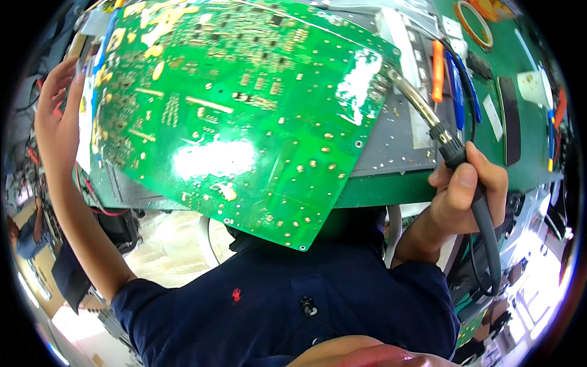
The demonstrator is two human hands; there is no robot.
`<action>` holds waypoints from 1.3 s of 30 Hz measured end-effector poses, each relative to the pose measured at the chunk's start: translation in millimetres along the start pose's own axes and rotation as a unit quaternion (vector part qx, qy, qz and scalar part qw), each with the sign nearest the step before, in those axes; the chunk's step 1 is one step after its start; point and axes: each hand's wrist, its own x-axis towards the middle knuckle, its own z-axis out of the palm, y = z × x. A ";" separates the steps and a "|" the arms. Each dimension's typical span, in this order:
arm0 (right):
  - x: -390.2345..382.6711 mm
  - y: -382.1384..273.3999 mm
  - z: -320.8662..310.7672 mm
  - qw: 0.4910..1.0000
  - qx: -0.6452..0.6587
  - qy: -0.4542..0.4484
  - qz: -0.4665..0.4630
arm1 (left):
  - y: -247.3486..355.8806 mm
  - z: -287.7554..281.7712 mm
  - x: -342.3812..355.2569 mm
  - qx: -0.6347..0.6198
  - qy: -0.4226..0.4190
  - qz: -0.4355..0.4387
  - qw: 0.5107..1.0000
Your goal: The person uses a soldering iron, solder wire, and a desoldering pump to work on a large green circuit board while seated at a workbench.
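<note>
A large green circuit board (287,140) lies across the middle at a slant, its near corner jutting past the table's front edge. Solder joints dot its face, and yellowish blobs sit along its far left part. My right hand (468,196) is closed round the dark handle of a soldering iron (422,107). The iron's metal barrel points up and left, its tip at the board's right edge; whether it touches a joint cannot be made out. Beside the board's left edge, my left hand (58,125) is raised with fingers loosely bent and thumb apart, seemingly holding nothing.
Right of the board, a grey mat (391,147) carries small scraps. Beyond it lie an orange-handled screwdriver (438,70), a blue-handled tool (456,92), a dark flat bar (509,122), a white cup (532,87) and an orange ring (474,24). The iron's cable loops down by my right arm.
</note>
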 end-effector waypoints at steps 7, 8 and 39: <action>-9.7 3.2 3.8 0.995 -0.065 0.080 0.015 | -106.6 15.3 -0.1 -0.009 -0.034 -0.132 0.991; -10.2 2.8 5.3 0.993 -0.069 0.090 0.012 | -110.1 17.2 -0.9 -0.049 -0.058 -0.172 0.982; 1.5 4.5 -6.2 0.997 -0.029 -0.012 -0.072 | 117.9 -82.8 30.1 -0.635 0.022 0.072 0.769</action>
